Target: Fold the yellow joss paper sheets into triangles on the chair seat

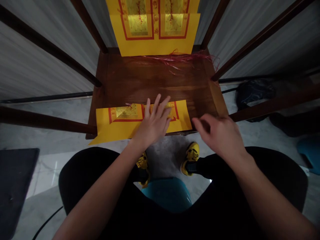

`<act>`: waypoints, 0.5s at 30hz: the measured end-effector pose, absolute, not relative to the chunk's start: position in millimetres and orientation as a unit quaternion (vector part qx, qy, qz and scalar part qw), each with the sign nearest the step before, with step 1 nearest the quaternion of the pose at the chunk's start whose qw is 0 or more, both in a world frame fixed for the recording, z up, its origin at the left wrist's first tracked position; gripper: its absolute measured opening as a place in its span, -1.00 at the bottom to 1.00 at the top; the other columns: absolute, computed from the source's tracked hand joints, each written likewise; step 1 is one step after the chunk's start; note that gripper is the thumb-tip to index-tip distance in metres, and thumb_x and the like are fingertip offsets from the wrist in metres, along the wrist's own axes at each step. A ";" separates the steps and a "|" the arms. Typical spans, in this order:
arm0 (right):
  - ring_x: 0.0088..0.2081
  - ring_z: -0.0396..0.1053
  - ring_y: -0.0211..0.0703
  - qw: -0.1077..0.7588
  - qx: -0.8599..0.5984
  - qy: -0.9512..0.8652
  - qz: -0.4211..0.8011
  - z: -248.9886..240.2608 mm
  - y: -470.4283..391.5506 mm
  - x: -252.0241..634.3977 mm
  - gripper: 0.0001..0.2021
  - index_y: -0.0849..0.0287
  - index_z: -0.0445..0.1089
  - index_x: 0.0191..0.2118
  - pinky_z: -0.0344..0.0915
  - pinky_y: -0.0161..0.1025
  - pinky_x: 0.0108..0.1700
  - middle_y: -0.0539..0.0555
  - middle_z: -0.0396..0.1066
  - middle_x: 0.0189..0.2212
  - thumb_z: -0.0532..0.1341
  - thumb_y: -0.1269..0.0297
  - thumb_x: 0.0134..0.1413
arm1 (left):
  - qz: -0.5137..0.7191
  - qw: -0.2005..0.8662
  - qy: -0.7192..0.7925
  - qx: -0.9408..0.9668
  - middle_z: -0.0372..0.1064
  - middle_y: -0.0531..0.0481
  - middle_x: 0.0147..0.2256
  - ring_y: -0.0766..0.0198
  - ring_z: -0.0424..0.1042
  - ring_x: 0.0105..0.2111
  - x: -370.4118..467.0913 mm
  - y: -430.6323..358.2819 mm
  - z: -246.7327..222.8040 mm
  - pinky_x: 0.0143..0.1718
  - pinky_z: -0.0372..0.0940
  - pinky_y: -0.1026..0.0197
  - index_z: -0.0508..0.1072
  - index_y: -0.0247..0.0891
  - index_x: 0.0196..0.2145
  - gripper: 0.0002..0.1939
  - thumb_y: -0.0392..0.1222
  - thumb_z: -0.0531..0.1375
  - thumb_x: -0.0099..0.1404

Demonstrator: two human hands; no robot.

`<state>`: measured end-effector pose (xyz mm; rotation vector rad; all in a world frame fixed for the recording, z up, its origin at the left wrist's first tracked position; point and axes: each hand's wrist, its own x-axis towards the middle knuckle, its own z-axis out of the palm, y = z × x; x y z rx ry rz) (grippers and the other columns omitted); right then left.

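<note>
While the left hand (pixel 155 123) is resting, fingers spread, on the yellow paper (pixel 110 130) lying crosswise along the table's (pixel 155 78) near edge, the right hand (pixel 222 135) is hovering just off its right end, fingers curling, their grip unclear.

L grip (pixel 155 122) palm down w/ fingers (pixel 157 102) spread, R grip (pixel 221 135) curled, arms (pixel 107 180) fwd.

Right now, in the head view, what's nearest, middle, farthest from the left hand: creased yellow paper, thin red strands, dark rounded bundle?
1. Creased yellow paper: under the left hand.
2. Thin red strands: farther ahead, on the brown wooden surface.
3. Dark rounded bundle: off to the right, beyond that surface.
</note>
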<state>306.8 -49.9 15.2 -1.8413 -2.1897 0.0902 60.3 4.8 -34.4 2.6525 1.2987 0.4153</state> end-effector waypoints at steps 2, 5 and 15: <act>-0.39 0.42 0.04 0.221 -0.647 -0.726 0.078 11.1 -32.4 303.2 -0.66 0.04 0.51 -0.23 0.31 0.02 -0.19 0.13 0.51 -0.43 0.13 -0.02 0.51 | 0.139 0.090 0.408 0.898 0.03 -0.21 0.56 -0.11 -0.01 0.57 60.2 6.9 -30.3 0.58 -0.26 -0.38 0.38 -0.24 0.29 -0.58 -0.28 -0.10 0.64; -0.09 0.50 0.13 0.219 -0.560 -0.782 0.165 0.0 -16.2 291.0 -0.81 0.06 0.48 -0.15 0.37 0.02 -0.01 0.18 0.57 -0.16 0.24 0.08 0.45 | 0.137 0.131 0.430 0.883 0.19 -0.26 0.46 -0.15 0.17 0.43 62.4 12.1 -28.6 0.48 -0.03 -0.37 0.41 -0.23 0.17 -0.67 -0.33 -0.02 0.58; -0.45 0.39 -0.12 0.230 -0.531 -0.727 0.370 6.7 -8.0 279.3 -0.59 0.05 0.46 -0.29 0.28 -0.15 -0.29 -0.05 0.43 -0.54 0.13 -0.10 0.52 | 0.129 0.201 0.380 0.894 0.53 -0.11 0.07 -0.06 0.33 0.16 55.0 22.4 -3.7 0.21 0.16 -0.17 0.38 -0.13 0.13 -0.49 -0.54 0.00 0.34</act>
